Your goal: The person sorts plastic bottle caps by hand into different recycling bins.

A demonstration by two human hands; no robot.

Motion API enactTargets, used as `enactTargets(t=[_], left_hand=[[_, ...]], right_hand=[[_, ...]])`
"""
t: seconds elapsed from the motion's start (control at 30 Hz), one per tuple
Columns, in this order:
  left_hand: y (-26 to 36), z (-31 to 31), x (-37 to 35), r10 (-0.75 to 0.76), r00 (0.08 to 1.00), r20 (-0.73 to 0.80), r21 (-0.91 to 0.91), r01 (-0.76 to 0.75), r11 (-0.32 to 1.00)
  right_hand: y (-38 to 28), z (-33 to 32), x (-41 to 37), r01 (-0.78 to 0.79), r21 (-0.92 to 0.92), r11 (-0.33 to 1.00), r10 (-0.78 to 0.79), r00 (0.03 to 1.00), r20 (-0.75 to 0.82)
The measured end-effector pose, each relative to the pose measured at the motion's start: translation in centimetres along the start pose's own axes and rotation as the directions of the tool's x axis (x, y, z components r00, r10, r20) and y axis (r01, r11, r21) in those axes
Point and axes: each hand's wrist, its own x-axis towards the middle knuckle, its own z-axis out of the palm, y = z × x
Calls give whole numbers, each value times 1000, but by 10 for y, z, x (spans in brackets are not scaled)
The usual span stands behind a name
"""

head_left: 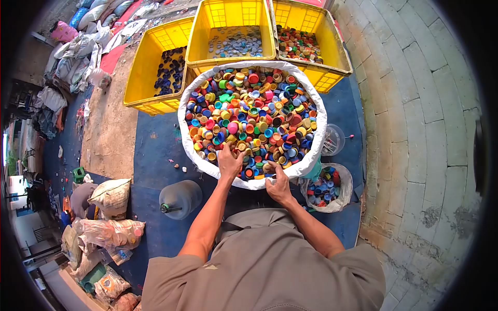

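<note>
A big white-rimmed sack [321, 122] stands in front of me, filled with bottle caps [249, 116] of many colours. My left hand [230, 161] reaches over the near rim into the caps, its thumb and fingers apart and touching them. To its right, my right hand [279, 185] is bent over the near edge of the sack. Its fingers curl at a brownish bottle cap [268, 167], with the thumb lower down near the rim. The undersides of both hands are partly hidden.
Behind the sack are three yellow crates: left with dark caps [136, 78], middle with pale blue ones [197, 36], right with red and mixed ones [340, 54]. A smaller bag of caps [346, 192], a clear tub [336, 140] and a large bottle [180, 199] stand nearby. A wall [415, 129] rises right.
</note>
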Motion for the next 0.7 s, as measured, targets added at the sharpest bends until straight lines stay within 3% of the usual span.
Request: enactTargets(t=[0.27, 0.57, 0.7], left_hand=[[6, 1, 12, 24, 996, 90, 225, -44, 973], [14, -7, 21, -77, 981, 176, 182, 44, 982], [5, 2, 19, -105, 985, 136, -4, 107, 994]], right_hand=[[-21, 10, 0, -132, 55, 990, 134, 990, -39], [-15, 25, -15, -120, -12, 993, 120, 992, -29], [-10, 29, -15, -99, -22, 995, 98, 994, -39]])
